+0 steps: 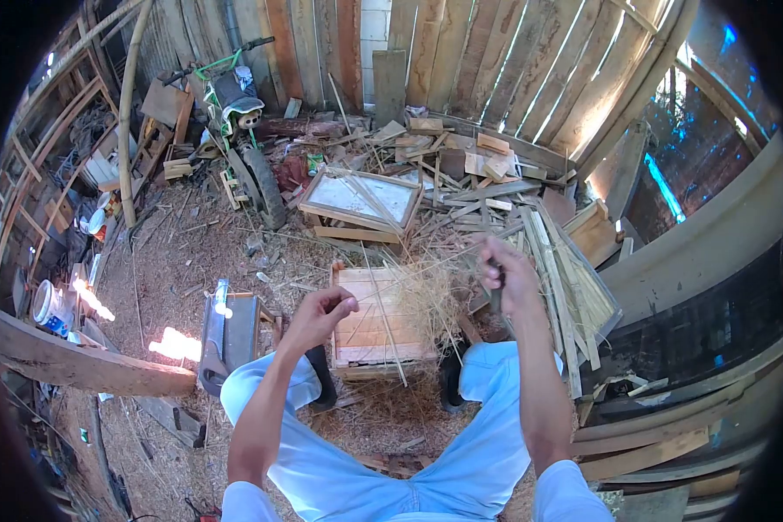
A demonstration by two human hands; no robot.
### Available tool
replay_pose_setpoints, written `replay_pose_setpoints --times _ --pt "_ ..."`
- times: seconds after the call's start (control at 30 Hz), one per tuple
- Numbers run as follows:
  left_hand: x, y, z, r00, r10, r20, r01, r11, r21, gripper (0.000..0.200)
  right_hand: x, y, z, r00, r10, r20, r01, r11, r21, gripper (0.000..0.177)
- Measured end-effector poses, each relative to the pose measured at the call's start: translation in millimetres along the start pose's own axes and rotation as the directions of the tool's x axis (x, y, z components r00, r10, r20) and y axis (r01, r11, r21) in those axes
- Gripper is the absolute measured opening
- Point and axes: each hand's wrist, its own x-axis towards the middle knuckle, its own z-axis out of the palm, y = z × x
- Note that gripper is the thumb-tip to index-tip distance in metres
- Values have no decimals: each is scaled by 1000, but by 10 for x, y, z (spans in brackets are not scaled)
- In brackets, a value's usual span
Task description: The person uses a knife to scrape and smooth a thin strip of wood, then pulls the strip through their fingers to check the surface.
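Observation:
My left hand (pixel 324 315) hovers over the left side of a low wooden box (pixel 357 327), thumb and fingers pinched together; whatever is between them is too fine to name. To the right, my right hand (pixel 511 277) is raised with curled fingers around something dark, which I cannot make out. Between the hands, a loose tangle of dry straw (pixel 433 300) covers the right part of the box's pale slatted top. A long thin stalk (pixel 381 317) slants across the slats, its lower end sticking out past the near edge. The box stands between my feet.
A dark stool-like box (pixel 235 326) with a clear bottle (pixel 223 296) is at left. Ahead lie a framed panel (pixel 370 198) and a heap of wood scraps (pixel 461 161). A green motorbike (pixel 235 113) leans at back left. Long slats (pixel 552 287) rest at right.

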Motion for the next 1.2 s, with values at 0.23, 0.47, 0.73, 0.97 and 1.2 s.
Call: replay_pose_setpoints --times 0.23,0.47,0.73,0.97,1.2 --pt "-147 -127 -145 999 -31 22 31 1000 -1 27 -79 -329 -430 970 -159 -185 161 987 -3 32" --pt "22 -35 36 988 -51 -144 41 997 -70 21 -263 1 94 1000 22 8 -18 939 -344 31" --pt "130 259 518 999 41 -23 -45 984 -174 21 -233 772 731 924 241 297 -143 938 -316 27" --pt "148 248 470 999 19 40 -12 987 -161 23 -241 715 720 938 235 254 -145 934 -327 24" --pt "104 280 409 999 -2 49 5 998 -59 25 -228 552 675 954 215 207 -139 934 -328 28"
